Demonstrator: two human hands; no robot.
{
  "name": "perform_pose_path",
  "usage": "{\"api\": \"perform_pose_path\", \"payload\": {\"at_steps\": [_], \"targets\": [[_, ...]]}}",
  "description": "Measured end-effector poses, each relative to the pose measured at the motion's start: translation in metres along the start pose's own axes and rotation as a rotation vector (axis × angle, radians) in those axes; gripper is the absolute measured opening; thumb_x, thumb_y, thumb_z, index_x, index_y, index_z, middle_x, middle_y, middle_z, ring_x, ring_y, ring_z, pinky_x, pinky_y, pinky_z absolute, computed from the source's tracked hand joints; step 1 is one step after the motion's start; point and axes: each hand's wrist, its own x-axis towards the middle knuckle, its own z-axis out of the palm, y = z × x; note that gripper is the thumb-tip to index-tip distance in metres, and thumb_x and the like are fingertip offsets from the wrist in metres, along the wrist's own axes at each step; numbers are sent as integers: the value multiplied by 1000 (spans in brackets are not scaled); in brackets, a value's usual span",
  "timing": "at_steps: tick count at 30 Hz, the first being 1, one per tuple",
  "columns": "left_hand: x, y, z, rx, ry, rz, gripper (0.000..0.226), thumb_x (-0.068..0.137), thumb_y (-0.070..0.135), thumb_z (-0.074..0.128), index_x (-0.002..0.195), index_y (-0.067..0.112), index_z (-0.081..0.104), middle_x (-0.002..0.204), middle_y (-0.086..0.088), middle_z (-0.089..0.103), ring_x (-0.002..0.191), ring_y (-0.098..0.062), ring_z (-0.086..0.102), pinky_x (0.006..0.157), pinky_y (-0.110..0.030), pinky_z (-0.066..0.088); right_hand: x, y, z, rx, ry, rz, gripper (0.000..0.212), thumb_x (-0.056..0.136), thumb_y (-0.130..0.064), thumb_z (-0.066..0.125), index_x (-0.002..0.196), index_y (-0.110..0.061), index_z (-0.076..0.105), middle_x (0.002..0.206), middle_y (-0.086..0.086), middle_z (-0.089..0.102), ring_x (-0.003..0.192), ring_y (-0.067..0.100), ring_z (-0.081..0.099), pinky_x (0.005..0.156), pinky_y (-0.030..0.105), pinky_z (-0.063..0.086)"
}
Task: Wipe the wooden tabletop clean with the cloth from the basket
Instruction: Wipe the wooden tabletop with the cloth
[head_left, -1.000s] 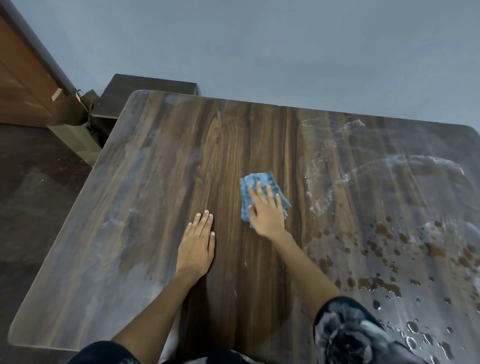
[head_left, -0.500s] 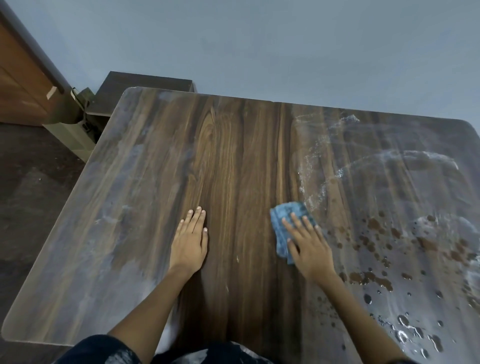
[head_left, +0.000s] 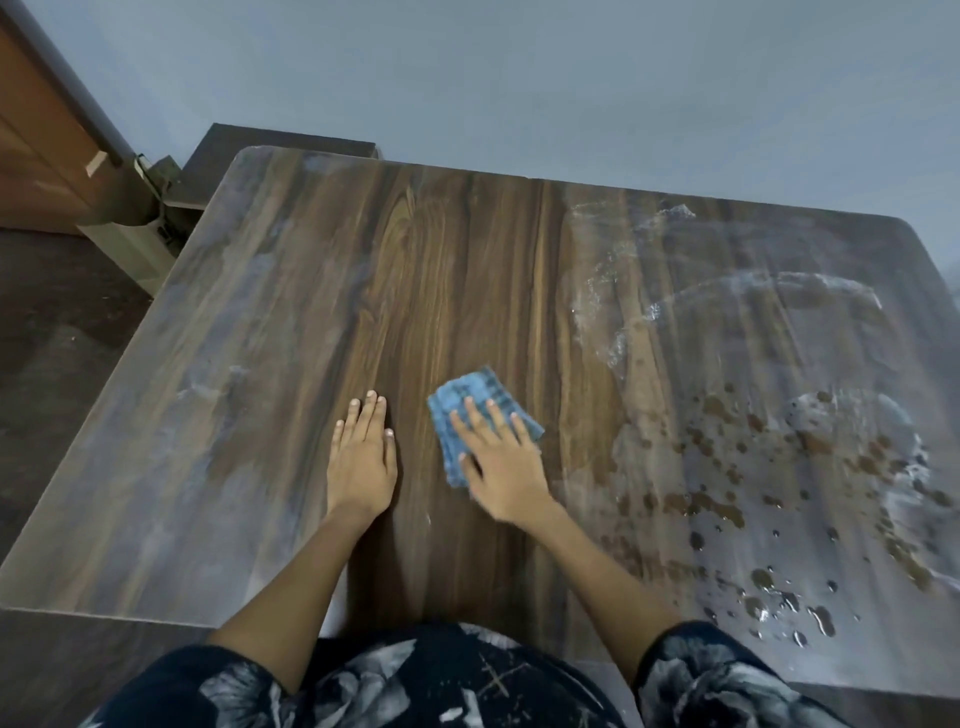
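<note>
A folded blue cloth (head_left: 470, 400) lies flat on the wooden tabletop (head_left: 467, 270), near the middle of its front half. My right hand (head_left: 496, 460) presses down on the cloth with spread fingers, covering its near part. Just to the left, my left hand (head_left: 363, 452) rests flat on the bare wood, fingers together, holding nothing. The table's right half carries water drops, brown spots (head_left: 727, 457) and whitish smears (head_left: 613, 296). No basket is in view.
A dark low cabinet (head_left: 280, 150) stands behind the table's far left corner, against the blue-grey wall. A wooden door (head_left: 36, 145) and a beige object (head_left: 135, 239) are at the far left. Dark floor lies left of the table.
My right hand slid the cloth right and toward me, then back left, ending close to my left hand. The left hand stayed flat on the table.
</note>
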Motion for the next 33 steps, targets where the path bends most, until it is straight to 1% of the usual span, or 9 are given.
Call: {"api": "perform_pose_path", "payload": {"at_steps": [3, 7, 10, 13, 17, 23, 27, 30, 33], "targets": [[-8, 1, 1, 8, -10, -7, 47, 98, 19, 33, 143, 8, 27, 152, -5, 23, 142, -21, 15, 115, -37, 12, -52, 1, 20, -14, 16, -118, 53, 95, -36, 26, 147, -26, 27, 154, -5, 25, 143, 16, 16, 116, 38, 9], [-19, -2, 0, 9, -29, 10, 47, 99, 21, 31, 144, 7, 25, 153, -6, 22, 142, -21, 13, 116, -38, 12, -93, 36, 24, -53, 33, -102, 51, 98, -37, 26, 148, -30, 21, 154, -9, 20, 143, 12, 14, 114, 36, 10], [-28, -4, -2, 3, -49, 28, 48, 99, 22, 30, 144, 7, 23, 153, -5, 19, 143, -20, 10, 116, -37, 10, -97, 65, 10, -66, 59, 57, 53, 97, -40, 20, 149, -28, 22, 153, -11, 15, 143, 13, 14, 116, 37, 15], [-40, -8, -4, -6, -59, 47, 48, 99, 22, 31, 144, 7, 24, 153, -5, 19, 143, -20, 10, 116, -37, 11, -75, 69, -1, -32, 86, 253, 56, 95, -42, 9, 150, -28, 11, 156, -8, 8, 145, 17, 8, 116, 37, 6], [-66, -14, -5, -14, -69, 63, 48, 99, 21, 32, 144, 7, 25, 153, -5, 20, 143, -21, 11, 116, -37, 11, -37, 27, -1, 69, 80, 498, 53, 102, -26, 24, 151, -25, 5, 159, -3, -2, 145, 21, -4, 116, 41, -2], [-108, -24, -8, -13, -71, 101, 47, 98, 19, 35, 143, 6, 28, 152, -6, 23, 142, -22, 14, 115, -38, 12, -70, -40, 26, 87, 21, 234, 55, 100, -25, 29, 151, -26, 6, 158, -5, -6, 145, 18, -9, 115, 36, -9], [-127, -28, -7, -10, -47, 103, 47, 98, 20, 34, 142, 6, 30, 151, -7, 25, 142, -23, 16, 115, -38, 13, -133, -57, 54, 62, 9, 41, 54, 98, -29, 24, 150, -27, 12, 157, -9, 3, 145, 14, -4, 115, 35, -6], [-132, -28, -6, -16, -25, 99, 46, 98, 20, 33, 142, 6, 30, 152, -7, 25, 142, -23, 16, 116, -38, 12, -176, -44, 61, 62, -1, -1, 55, 95, -35, 14, 149, -29, 16, 156, -11, 6, 144, 12, -1, 115, 33, -4], [-134, -26, -7, -7, -29, 75, 47, 99, 22, 29, 143, 7, 27, 153, -5, 22, 142, -21, 13, 116, -36, 9, -197, -19, 55, 98, 24, 78, 57, 93, -41, 10, 149, -31, 17, 155, -11, 8, 144, 13, 0, 115, 34, -3]]}}
